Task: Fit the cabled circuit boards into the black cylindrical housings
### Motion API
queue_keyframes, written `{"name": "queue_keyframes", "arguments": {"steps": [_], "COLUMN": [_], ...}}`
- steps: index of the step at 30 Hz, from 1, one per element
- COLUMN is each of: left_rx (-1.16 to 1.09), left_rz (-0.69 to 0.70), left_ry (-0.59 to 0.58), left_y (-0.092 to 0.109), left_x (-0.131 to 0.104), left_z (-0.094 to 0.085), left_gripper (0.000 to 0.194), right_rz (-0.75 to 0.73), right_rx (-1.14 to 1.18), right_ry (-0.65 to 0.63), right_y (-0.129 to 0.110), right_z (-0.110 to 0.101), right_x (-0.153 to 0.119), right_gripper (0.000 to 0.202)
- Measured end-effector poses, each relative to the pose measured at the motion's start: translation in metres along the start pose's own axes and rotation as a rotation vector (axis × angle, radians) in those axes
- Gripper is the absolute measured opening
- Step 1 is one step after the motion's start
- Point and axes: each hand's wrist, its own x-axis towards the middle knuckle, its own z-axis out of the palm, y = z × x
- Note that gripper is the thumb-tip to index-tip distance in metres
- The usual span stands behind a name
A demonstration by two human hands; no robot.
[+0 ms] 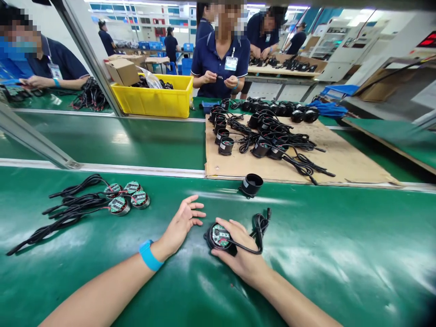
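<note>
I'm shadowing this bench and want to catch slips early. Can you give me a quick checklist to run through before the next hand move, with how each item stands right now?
1. Right hand has hold of the round unit with the green board: ok, fingers wrap its edge.
2. Board face visible and facing up: ok.
3. The unit's black cable clear of the hands: not ok, one strand crosses the right hand's fingers.
4. Left hand free: ok, open and holding nothing.
5. Loose black housing within view, upright on the green mat: ok, open end up.
6. Spare units with cables apart from the work spot: ok, off to the left.
</note>
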Motion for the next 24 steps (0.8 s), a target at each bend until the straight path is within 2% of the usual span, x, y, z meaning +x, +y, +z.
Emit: {"name": "queue_keyframes", "arguments": {"steps": [4, 5, 8, 9, 12, 13, 14, 17, 19, 21, 24], "left_rx": [-0.071, -0.081, -0.103, -0.111, -0.127, -0.129, -0.13, -0.139, -0.148, -0.154, -0.162], "left_rz": [-0.042, -0.044, -0.039, -0.043, -0.067, -0.068, -0.066, -0.068, -0.078, -0.083, -0.085], "left_ry": [0.057, 0.069, 0.098, 0.106, 0.113, 0.114, 0.118, 0.137, 0.139, 0.134, 0.143], "left_y": [0.003, 0.003, 0.005, 0.005, 0.005, 0.005, 0.005, 0.007, 0.008, 0.008, 0.006], "left_x": [0.0, 0.0, 0.0, 0.001, 0.001, 0.001, 0.002, 0.002, 0.002, 0.002, 0.002], "left_z": [0.005, 0.006, 0.008, 0.008, 0.008, 0.008, 0.009, 0.009, 0.009, 0.008, 0.008], "left_gripper": [0.069, 0.069, 0.07, 0.07, 0.069, 0.07, 0.071, 0.071, 0.07, 0.07, 0.07], "right_rz": [-0.006, -0.025, -0.01, 0.024, 0.077, 0.051, 0.019, -0.014, 0.03, 0.049, 0.068], "right_rx": [0.006, 0.016, 0.028, 0.034, 0.088, 0.098, 0.095, 0.035, 0.022, 0.018, 0.021], "right_ry": [0.221, 0.201, 0.026, 0.031, 0.266, 0.29, 0.256, 0.01, -0.044, 0.008, 0.205], "right_y": [-0.002, -0.002, -0.005, -0.006, -0.01, -0.01, -0.009, -0.005, -0.003, -0.004, -0.008], "right_z": [0.001, 0.001, 0.001, 0.0, 0.001, 0.002, 0.004, 0.013, 0.015, 0.012, 0.006], "right_x": [0.003, 0.003, 0.003, 0.003, 0.003, 0.003, 0.003, 0.004, 0.004, 0.002, -0.002], "right_gripper": [0.075, 0.075, 0.067, 0.065, 0.07, 0.071, 0.071, 0.068, 0.069, 0.068, 0.071]}}
